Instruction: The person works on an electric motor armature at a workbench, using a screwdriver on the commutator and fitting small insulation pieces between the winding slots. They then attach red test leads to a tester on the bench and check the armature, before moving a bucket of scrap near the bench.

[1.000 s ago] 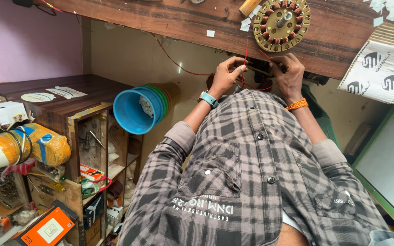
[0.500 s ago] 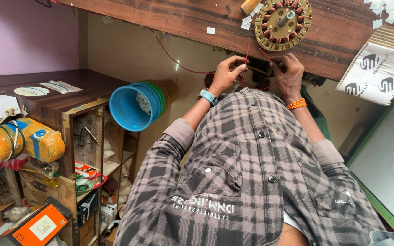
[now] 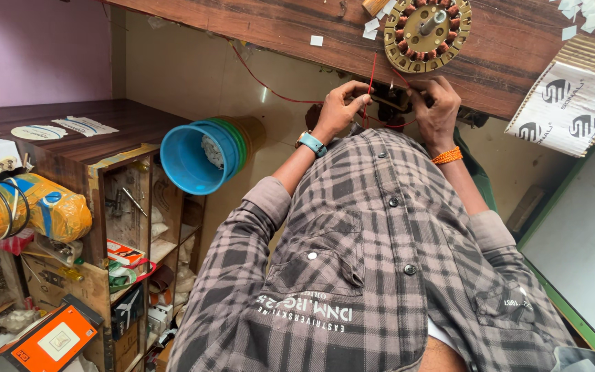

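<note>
A round fan stator (image 3: 427,31) with copper windings lies on the brown wooden table (image 3: 277,27). Just below it, at the table's edge, both my hands are close together. My left hand (image 3: 342,110), with a blue watch at the wrist, pinches a thin red wire (image 3: 370,79) that runs up to the stator. My right hand (image 3: 439,103), with an orange thread band at the wrist, grips a small dark part (image 3: 395,100) between the two hands. My fingers hide most of that part. My checked shirt fills the lower view.
A nested stack of blue and green plastic tubs (image 3: 197,158) lies on its side by a wooden shelf unit (image 3: 105,213) full of tools. A yellow wrapped bundle (image 3: 43,207) and an orange box (image 3: 49,341) are at left. A printed corrugated sheet (image 3: 573,96) and a white board (image 3: 587,241) are at right.
The view has shifted a little. My hands have stayed together at the table's edge, and the red wire now stands out more between my left fingers.
</note>
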